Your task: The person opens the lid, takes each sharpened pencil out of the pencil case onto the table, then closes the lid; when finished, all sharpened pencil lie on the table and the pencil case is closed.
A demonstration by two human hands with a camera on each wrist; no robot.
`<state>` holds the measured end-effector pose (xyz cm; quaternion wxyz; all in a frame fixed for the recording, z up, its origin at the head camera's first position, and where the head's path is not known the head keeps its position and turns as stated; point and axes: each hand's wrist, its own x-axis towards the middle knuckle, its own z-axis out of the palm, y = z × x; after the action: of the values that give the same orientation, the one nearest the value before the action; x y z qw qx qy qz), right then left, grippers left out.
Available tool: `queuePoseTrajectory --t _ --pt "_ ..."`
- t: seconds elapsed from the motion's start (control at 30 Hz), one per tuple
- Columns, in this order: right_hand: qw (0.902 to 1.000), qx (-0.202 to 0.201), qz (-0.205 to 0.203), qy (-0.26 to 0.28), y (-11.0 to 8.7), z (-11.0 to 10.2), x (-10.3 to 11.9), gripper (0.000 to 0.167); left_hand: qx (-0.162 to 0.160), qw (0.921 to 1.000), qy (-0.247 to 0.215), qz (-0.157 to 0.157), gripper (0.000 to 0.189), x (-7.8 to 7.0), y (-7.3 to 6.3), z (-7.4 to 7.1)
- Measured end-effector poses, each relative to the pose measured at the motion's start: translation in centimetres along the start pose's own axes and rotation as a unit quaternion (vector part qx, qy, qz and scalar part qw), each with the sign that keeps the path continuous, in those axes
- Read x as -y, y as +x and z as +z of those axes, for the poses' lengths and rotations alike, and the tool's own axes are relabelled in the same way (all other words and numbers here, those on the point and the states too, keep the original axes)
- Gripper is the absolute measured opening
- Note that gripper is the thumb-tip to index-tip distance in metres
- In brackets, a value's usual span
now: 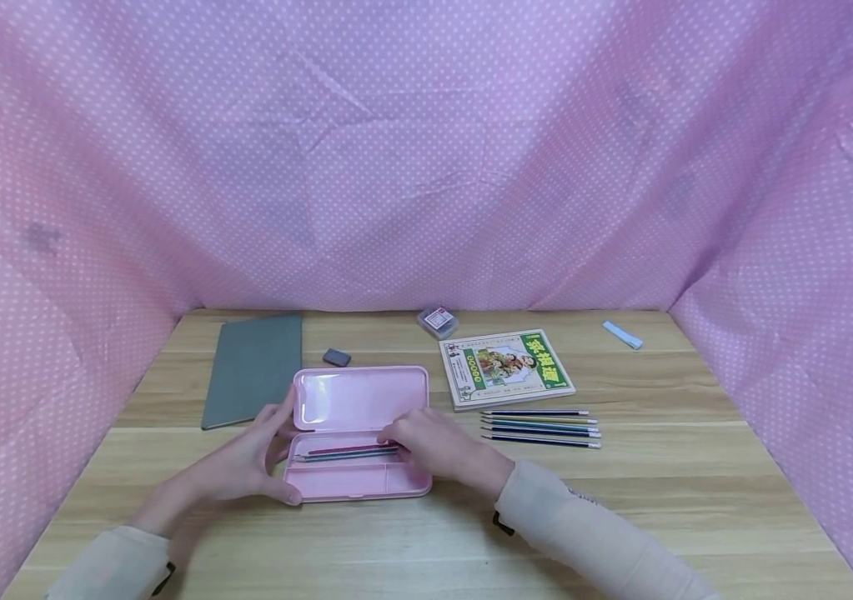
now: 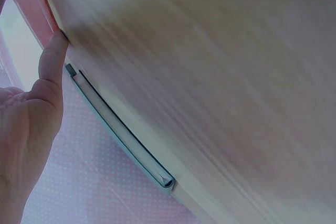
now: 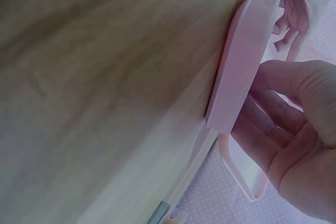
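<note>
Nearer the left edge of the counter (image 1: 696,467), a left hand (image 1: 249,462) spreads wide against a case (image 1: 336,481); the right hand (image 1: 434,446), grip unclear, covers pencils' (image 1: 343,455) ends.

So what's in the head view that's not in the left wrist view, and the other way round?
Only the head view shows the pencils, the book and the blue strip. Only the left wrist view shows pages inside the notebook, edge-on. Both show the left hand, the pink case, the notebook, the table and the spotted cloth.
</note>
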<state>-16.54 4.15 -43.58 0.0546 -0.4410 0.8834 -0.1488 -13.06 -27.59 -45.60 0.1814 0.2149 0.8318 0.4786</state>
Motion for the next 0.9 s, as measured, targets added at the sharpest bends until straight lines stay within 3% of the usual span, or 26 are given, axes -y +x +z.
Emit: queuePoseTrajectory --t 0.63,0.9 --pt "0.9999 -0.007 0.003 0.012 -0.11 -0.16 -0.13 0.03 -0.002 1.0 -0.009 0.003 0.148 0.19 0.08 0.03" --pt "0.9985 -0.021 0.01 0.05 -0.65 -0.83 -0.19 0.029 -0.004 1.0 -0.004 0.003 0.148 0.24 0.05 0.01"
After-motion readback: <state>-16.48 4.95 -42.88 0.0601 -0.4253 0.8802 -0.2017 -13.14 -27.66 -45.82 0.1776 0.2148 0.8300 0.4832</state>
